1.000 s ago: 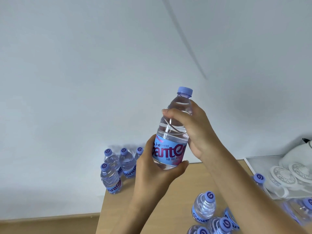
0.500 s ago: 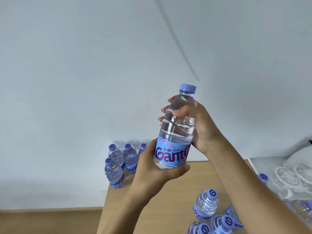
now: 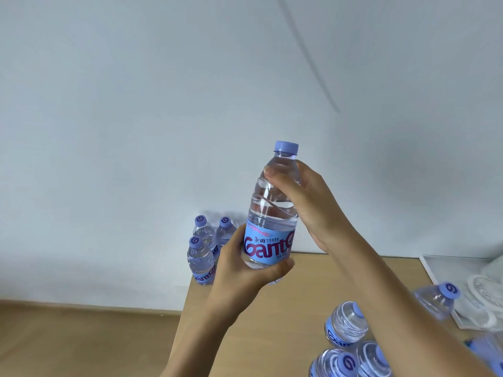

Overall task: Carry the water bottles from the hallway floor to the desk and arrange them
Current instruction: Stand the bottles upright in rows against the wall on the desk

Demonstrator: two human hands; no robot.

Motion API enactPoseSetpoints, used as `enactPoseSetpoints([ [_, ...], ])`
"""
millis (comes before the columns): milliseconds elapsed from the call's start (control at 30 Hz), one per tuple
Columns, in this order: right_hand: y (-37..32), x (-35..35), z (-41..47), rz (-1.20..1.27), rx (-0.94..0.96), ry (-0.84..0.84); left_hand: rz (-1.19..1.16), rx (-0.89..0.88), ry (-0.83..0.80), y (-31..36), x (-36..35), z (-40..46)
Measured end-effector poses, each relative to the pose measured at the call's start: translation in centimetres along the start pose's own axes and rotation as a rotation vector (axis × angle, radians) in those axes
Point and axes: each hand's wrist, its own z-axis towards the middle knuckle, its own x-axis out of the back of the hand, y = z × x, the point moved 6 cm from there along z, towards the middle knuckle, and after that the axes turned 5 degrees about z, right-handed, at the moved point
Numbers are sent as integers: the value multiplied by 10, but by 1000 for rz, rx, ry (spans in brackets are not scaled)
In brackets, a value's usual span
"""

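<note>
I hold one clear water bottle [image 3: 272, 213] with a purple cap and a blue label upright above the wooden desk [image 3: 272, 322]. My left hand [image 3: 245, 276] grips its base and lower label. My right hand [image 3: 307, 202] wraps around its upper body just below the neck. A small group of the same bottles [image 3: 202, 251] stands at the desk's far left corner against the wall, partly hidden by my left hand. Several more bottles [image 3: 345, 325] stand near the front right, under my right forearm.
A white tray [image 3: 441, 270] with white round items lies at the desk's right edge, with a bottle [image 3: 435, 300] beside it. The white wall runs right behind the desk. The desk's left edge drops to a wooden floor [image 3: 81, 341].
The held bottle has turned so more of its label faces me. My right hand has shifted slightly on the upper body. The view has drifted a little.
</note>
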Motion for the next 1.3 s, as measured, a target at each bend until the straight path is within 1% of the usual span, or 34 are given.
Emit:
enactPoseSetpoints([
  [200, 31, -19, 8, -8, -69, -91, -14, 75, -13, -28, 20, -4],
  [300, 51, -29, 10, 4, -95, -76, -24, 131, -47, -47, 32, -4],
  [400, 72, -37, 13, -55, -106, -53, -39, 167, -89, -68, 44, -4],
  [533, 103, -50, 16, -115, -178, -69, -24, 187, -134, -98, 58, -3],
  [700, 148, -69, 12, -204, -264, -161, 65, 232, -114, -150, 78, 0],
  [833, 184, -73, 2, -219, -309, -156, 141, 240, -122, -184, 91, 0],
  [967, 213, -77, -6, -240, -349, -176, 226, 213, -109, -204, 98, 2],
  [1167, 243, -79, -13, -266, -405, -156, 204, 269, -76, -233, 101, 5],
  [1300, 256, -79, -16, -278, -406, -137, 236, 254, -72, -247, 100, 11],
])
